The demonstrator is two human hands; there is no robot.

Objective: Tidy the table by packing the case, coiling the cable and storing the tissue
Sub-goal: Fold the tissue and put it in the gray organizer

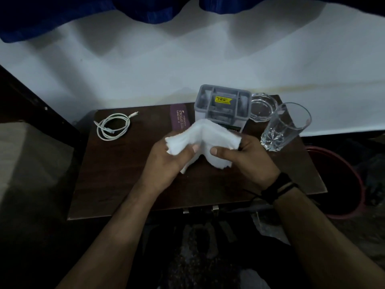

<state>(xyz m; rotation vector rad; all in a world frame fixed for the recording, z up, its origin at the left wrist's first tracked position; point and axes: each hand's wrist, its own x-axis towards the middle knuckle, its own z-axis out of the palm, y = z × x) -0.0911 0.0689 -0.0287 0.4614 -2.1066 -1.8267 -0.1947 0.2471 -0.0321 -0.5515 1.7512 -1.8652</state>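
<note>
White crumpled tissue (205,138) is up off the dark brown wooden surface (129,174), stretched between both hands. Left hand (166,157) pinches its left edge, thumb over the top, fingers (167,145) curled beneath. Right hand (245,157) grips the right side, thumb pressed on the paper. Just behind sits the grey plastic compartment organiser (223,105), the purple spectacle case (180,119) beside it. White coiled cable (113,127) lies well apart to the left.
</note>
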